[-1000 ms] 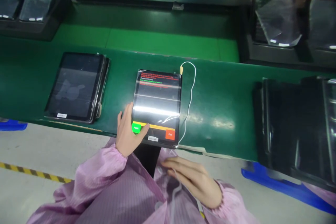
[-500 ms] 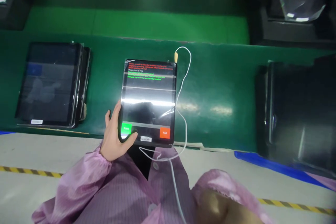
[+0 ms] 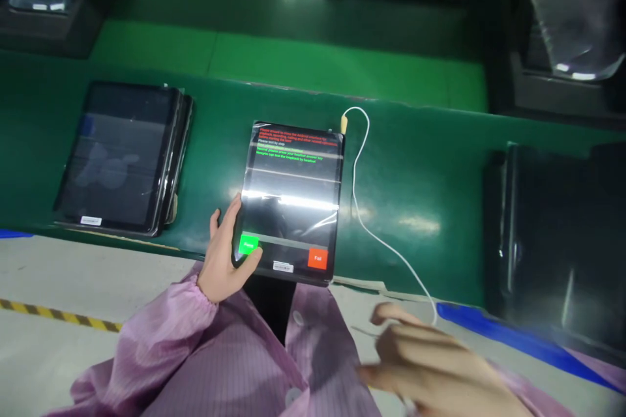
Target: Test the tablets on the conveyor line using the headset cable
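Observation:
A tablet lies on the green bench, showing coloured text, a green Pass button and a red Fail button. My left hand grips its lower left corner, with the thumb over the front by the green button and the fingers along the side. A white earphone cable with a yellowish plug is at the tablet's top right corner and runs down to my right hand. That hand is blurred at the lower right, its fingers curled around the cable; the cable's far end is hidden.
Stacked tablets lie at the left of the green bench. A dark stack under glossy film stands at the right. Black stands with film-wrapped devices are at the back corners. A blue strip shows below the bench edge.
My right hand has come up into view at the lower right, and the cable has swung right, away from my body. My left thumb has shifted slightly toward the green button. The view has shifted.

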Available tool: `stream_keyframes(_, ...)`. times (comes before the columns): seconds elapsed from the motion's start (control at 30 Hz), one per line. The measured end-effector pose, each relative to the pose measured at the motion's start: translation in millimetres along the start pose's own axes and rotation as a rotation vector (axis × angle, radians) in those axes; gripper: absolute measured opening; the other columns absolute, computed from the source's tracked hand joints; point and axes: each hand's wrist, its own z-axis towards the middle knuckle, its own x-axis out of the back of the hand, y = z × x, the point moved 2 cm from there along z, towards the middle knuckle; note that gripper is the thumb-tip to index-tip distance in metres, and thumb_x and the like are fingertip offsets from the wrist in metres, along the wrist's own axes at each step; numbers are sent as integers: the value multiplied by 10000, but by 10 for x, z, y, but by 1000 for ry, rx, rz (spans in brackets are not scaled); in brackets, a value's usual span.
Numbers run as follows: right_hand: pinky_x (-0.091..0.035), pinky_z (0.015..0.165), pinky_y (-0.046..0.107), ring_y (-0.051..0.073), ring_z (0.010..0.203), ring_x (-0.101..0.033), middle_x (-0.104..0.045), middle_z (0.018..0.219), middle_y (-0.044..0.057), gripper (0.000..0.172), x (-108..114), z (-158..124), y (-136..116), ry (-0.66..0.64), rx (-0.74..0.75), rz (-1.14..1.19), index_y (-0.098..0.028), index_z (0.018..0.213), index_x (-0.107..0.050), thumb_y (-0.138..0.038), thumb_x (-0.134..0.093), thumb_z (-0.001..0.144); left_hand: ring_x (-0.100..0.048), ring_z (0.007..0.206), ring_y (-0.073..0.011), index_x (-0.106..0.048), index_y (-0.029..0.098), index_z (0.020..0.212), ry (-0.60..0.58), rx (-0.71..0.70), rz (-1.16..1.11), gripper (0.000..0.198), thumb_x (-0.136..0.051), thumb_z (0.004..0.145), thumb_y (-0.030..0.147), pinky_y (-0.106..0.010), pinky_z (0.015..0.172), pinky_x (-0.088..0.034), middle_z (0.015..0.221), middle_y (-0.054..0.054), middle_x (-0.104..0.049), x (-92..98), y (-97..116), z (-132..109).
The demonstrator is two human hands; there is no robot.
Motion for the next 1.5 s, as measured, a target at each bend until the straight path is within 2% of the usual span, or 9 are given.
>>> stream_keyframes(0.07, -601, 841, 358, 234, 934, -717, -734, 1037, 101, 496, 89, 4, 168, -52, -77, 68, -308, 1363, -594, -524, -582, 916, -355, 1453, -310, -86, 253, 1569, -3, 9, -28, 730, -489, 964, 311, -592, 1202, -166, 1590, -174, -319, 7, -22, -5)
stream_keyframes(0.17, -554, 959, 393, 287, 1148, -651, -682, 1222, 152, 634, 305, 80, 542, 142, -162, 197, -280, 1300, -649, -682, -624, 809, -369, 1447, -295, -78, 272, 1572, 0, 19, -64, 712, -471, 979, 298, -572, 1213, -172, 1587, -157, -334, 14, -52, -7)
stream_keyframes(0.27, -600, 799, 315, 203, 895, -720, -743, 1004, 93, 402, 619, 468, 946, 498, -296, 288, -270, 1103, -725, -549, -710, 814, -398, 1431, -294, -89, 281, 1571, 14, 21, -76, 697, -463, 982, 290, -567, 1215, -195, 1576, -148, -359, 17, -68, -9)
stream_keyframes(0.37, -521, 516, 181, 97, 604, -617, -698, 834, 24, 408, 945, 1063, 1232, 906, -383, 458, -236, 943, -713, -555, -795, 702, -424, 1416, -291, -83, 286, 1570, 26, 27, -59, 690, -450, 985, 283, -568, 1208, -219, 1563, -147, -382, 22, -67, -12)
stream_keyframes(0.43, -446, 429, 156, 60, 503, -521, -672, 778, 15, 406, 1108, 1429, 1336, 1008, -390, 559, -201, 855, -690, -540, -816, 671, -438, 1406, -288, -85, 281, 1570, 27, 30, -42, 694, -456, 983, 283, -567, 1205, -223, 1552, -150, -399, 31, -57, -13)
stream_keyframes(0.53, -310, 323, 166, 34, 414, -400, -691, 794, 44, 447, 1257, 1750, 1412, 955, -378, 574, -167, 828, -685, -550, -826, 646, -446, 1401, -285, -120, 263, 1566, 15, 38, -36, 672, -451, 982, 274, -570, 1198, -226, 1540, -155, -417, 43, -43, -14)
stream_keyframes(0.63, -230, 298, 184, 27, 384, -346, -689, 772, 50, 494, 1310, 1805, 1454, 892, -364, 536, -154, 825, -688, -546, -861, 581, -442, 1404, -288, -136, 259, 1562, 8, 44, -38, 663, -452, 979, 266, -587, 1190, -224, 1541, -161, -414, 47, -41, -17)
stream_keyframes(0.9, -259, 321, 182, 41, 364, -321, -428, 423, -80, 492, 1286, 1765, 1428, 925, -394, 522, -154, 710, -628, -518, -901, 525, -417, 1419, -299, -138, 262, 1560, -8, 36, -37, 678, -466, 967, 247, -613, 1181, -214, 1551, -174, -392, 48, -53, -22)
stream_keyframes(1.5, -299, 312, 160, 38, 347, -377, -461, 415, -67, 508, 1274, 1736, 1395, 949, -445, 468, -170, 629, -581, -536, -914, 513, -352, 1458, -285, -163, 266, 1561, -7, 20, -147, 625, -431, 996, 255, -572, 1204, -128, 1581, -176, -337, 36, -89, -57)
